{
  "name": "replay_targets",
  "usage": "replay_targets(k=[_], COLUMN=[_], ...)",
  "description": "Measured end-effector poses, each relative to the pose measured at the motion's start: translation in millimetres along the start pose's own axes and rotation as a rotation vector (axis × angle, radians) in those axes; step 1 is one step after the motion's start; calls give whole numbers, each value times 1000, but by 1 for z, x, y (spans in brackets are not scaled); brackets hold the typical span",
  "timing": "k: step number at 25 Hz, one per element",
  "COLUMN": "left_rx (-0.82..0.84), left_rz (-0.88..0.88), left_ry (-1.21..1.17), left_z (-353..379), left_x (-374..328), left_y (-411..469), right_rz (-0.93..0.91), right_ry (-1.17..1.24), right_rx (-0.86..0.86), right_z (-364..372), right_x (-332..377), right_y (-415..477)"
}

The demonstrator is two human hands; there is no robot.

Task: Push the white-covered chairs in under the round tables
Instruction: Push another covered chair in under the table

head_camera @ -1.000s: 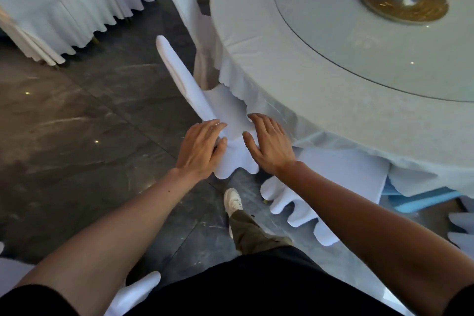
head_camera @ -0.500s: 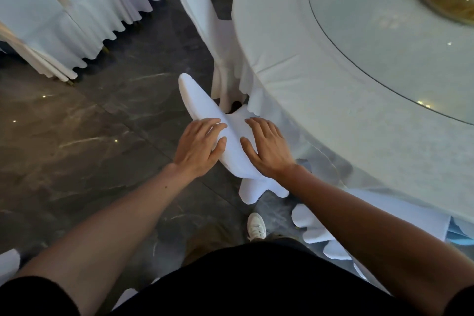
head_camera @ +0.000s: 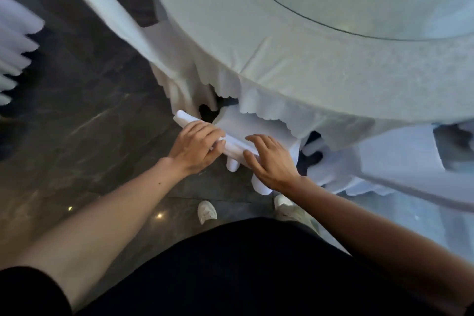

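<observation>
A white-covered chair (head_camera: 234, 145) stands right in front of me, its seat tucked under the hanging cloth of the round table (head_camera: 295, 59). Only the top of its backrest and a bit of skirt show. My left hand (head_camera: 196, 147) curls over the left part of the backrest top. On the right part rests my right hand (head_camera: 273, 160), fingers spread and palm pressed against it. The table's scalloped cloth edge hangs just beyond my fingers.
Another covered chair (head_camera: 107, 15) leans at the table's left, and one more (head_camera: 400, 159) stands at the right. The skirts of other chairs (head_camera: 15, 51) show at the far left. The floor is dark marble; my two white shoes (head_camera: 206, 211) stand below the chair.
The chair has slid forward under the table, and I have stepped in after it. Both hands stayed on the backrest top; the left one now wraps it more tightly.
</observation>
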State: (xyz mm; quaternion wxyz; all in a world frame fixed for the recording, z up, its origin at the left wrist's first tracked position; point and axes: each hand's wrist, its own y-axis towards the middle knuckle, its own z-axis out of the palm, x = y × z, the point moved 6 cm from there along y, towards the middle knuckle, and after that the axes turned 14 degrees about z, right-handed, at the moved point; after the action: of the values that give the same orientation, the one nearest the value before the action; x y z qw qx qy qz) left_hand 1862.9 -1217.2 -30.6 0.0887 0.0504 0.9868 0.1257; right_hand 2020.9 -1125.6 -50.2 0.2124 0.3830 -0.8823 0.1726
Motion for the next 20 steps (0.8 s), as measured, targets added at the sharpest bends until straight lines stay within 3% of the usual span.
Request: replay_targets(k=[5, 9, 16, 20], left_rx=[126, 180, 11, -31], left_rz=[287, 466, 546, 565], left_ry=[-144, -191, -87, -51], left_z=[8, 15, 15, 20], left_x=[23, 34, 26, -1], left_y=[4, 7, 10, 8], right_rz=[231, 255, 297, 175], right_ry=[-52, -138, -145, -250], right_rx=[-58, -61, 32, 66], right_z=[21, 19, 14, 6], right_x=[22, 26, 22, 4], right_y=[-23, -20, -19, -33])
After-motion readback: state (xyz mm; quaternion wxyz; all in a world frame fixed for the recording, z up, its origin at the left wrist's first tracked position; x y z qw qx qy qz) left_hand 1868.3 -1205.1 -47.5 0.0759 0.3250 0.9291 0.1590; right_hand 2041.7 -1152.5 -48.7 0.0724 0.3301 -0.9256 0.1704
